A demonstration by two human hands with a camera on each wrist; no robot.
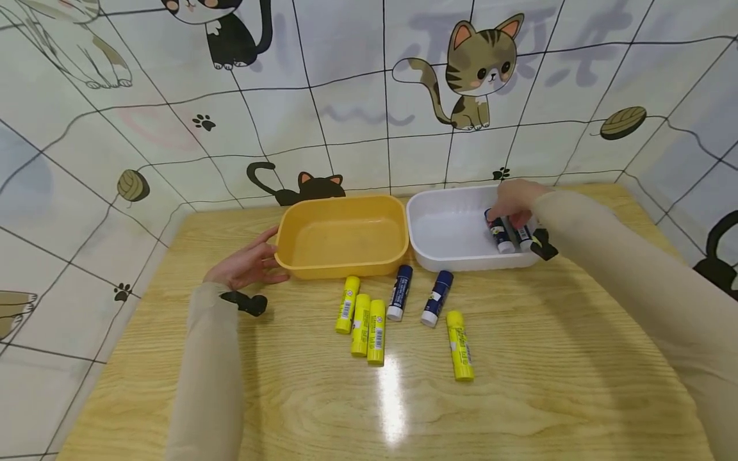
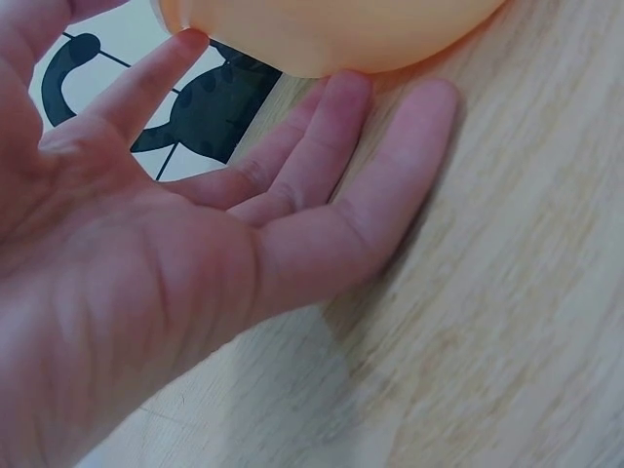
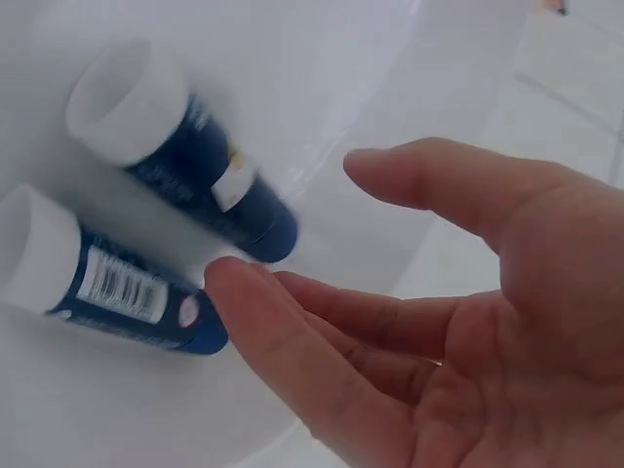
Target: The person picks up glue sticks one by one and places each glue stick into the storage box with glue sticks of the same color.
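My right hand [image 1: 517, 197] is over the right end of a white plastic basin [image 1: 444, 224]. Two navy glue sticks with white ends lie in it, one [image 3: 210, 175] beside the other [image 3: 132, 292]. In the right wrist view, thumb and fingers are spread apart with nothing between them; the index fingertip is close to the sticks, and contact is unclear. My left hand [image 1: 248, 264] rests at the left side of a yellow-orange basin [image 1: 343, 266], its loosely bent fingers [image 2: 346, 107] against or very near the wall.
In front of the basins lie two navy glue sticks, one [image 1: 400, 293] left of the other [image 1: 437, 299]. Three yellow glue sticks [image 1: 360, 325] lie grouped to the left; another yellow one [image 1: 460, 346] lies to the right. A cat-print sheet [image 1: 346, 115] rises behind the wooden table [image 1: 519, 397].
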